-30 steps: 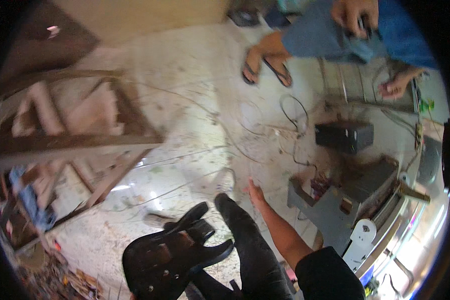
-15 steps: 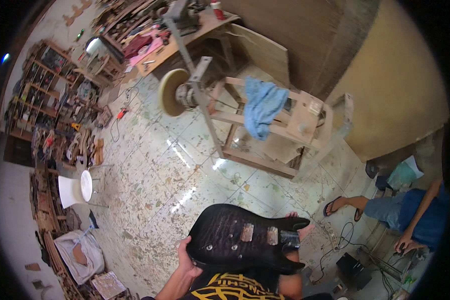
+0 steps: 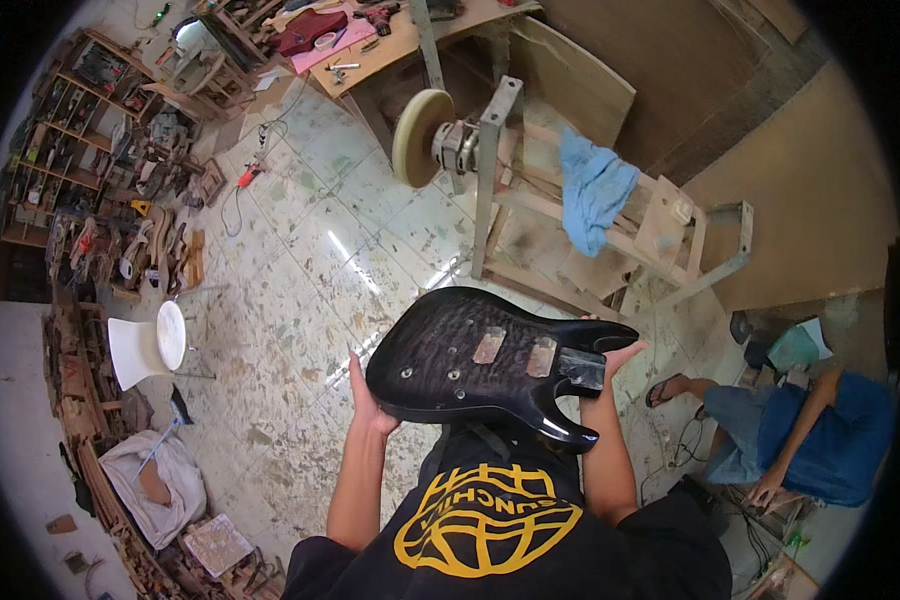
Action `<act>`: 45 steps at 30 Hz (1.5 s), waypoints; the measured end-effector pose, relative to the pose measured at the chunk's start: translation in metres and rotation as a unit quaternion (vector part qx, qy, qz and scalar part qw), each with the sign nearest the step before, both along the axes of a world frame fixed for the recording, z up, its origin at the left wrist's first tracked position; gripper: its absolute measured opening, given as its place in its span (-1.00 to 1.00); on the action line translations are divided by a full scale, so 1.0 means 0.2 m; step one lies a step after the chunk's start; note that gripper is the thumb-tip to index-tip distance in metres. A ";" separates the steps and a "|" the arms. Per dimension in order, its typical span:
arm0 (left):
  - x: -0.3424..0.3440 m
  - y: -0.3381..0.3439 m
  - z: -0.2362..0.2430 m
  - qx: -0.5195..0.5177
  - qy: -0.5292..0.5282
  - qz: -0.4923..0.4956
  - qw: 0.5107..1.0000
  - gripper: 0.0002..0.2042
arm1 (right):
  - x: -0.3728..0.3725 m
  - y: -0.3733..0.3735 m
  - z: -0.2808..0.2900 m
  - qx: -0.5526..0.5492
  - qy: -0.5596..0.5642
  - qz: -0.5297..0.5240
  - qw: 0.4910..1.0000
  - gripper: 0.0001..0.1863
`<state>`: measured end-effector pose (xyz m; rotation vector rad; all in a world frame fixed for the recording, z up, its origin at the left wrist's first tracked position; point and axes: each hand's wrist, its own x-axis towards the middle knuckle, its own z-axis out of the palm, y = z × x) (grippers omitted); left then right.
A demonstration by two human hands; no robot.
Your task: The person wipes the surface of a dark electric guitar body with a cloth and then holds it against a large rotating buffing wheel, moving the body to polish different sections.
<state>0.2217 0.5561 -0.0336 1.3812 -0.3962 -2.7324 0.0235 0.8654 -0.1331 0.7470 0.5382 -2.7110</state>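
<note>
Holds a glossy black guitar body [image 3: 438, 342] face-up above the tiled floor [image 3: 270, 390], between left hand [image 3: 369, 408] and right hand [image 3: 615, 360]. Grips the rounded end and the horned end with fingers closed underneath, mostly hidden.

Floor [image 3: 300, 300]: pale tile, heavily blotched; a white chair [image 3: 135, 352] stands on it, and a red tool [image 3: 247, 177] with a cord lies on it. Table [image 3: 395, 50]: wooden top, bearing a pink sheet [image 3: 345, 32], a dark red cloth [image 3: 308, 32] and a silver tool [image 3: 341, 67]. Frame [image 3: 485, 200]: blue cloth [image 3: 595, 195] draped over its rails; small board [image 3: 660, 230] at one end. Shelf [image 3: 120, 52]: wooden, crowded; contents too small to identify.
</note>
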 end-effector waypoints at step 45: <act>-1.76 -1.46 -0.79 0.108 -0.160 -0.378 0.905 -0.33 | -0.19 -1.01 -0.41 0.235 -0.227 -0.309 0.893 0.18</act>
